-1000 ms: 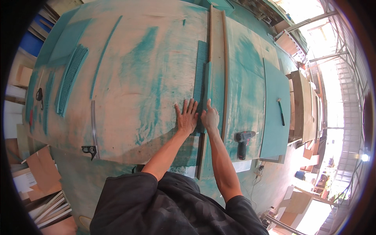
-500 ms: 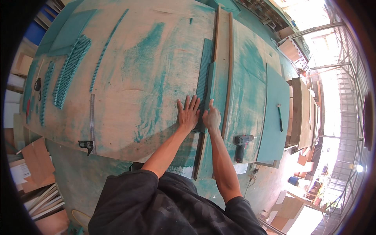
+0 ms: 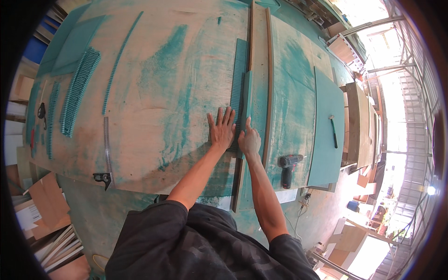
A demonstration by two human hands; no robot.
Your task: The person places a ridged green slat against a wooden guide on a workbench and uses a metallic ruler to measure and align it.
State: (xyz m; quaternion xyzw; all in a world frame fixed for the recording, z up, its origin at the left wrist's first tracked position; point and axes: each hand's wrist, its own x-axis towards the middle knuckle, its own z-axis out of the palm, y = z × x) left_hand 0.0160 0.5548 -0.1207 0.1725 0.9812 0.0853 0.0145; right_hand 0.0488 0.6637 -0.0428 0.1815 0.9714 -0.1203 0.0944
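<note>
My left hand [image 3: 221, 133] lies flat with its fingers spread, on the table and against the near end of a ribbed teal strip bundle [image 3: 238, 70]. Just right of it, my right hand [image 3: 250, 142] grips a smooth teal strip [image 3: 247, 93]; its index finger points along the strip, while the other fingers are curled and partly hidden. That smooth strip runs lengthwise beside the ribbed pieces. Both lie along the left side of a long wooden guide rail [image 3: 252, 28] on the paint-stained table [image 3: 154, 93].
A cordless drill [image 3: 288, 169] lies right of my right arm. Farther right, a hammer [image 3: 333, 133] rests on a teal board [image 3: 322, 158]. At left are ribbed teal strips [image 3: 80, 93], a combination square [image 3: 105, 179] and a tape measure [image 3: 41, 111]. A second rail [image 3: 268, 93] runs alongside.
The whole view has shifted slightly, so the table's things sit a little farther left. Both hands stay at the strips with little change in pose.
</note>
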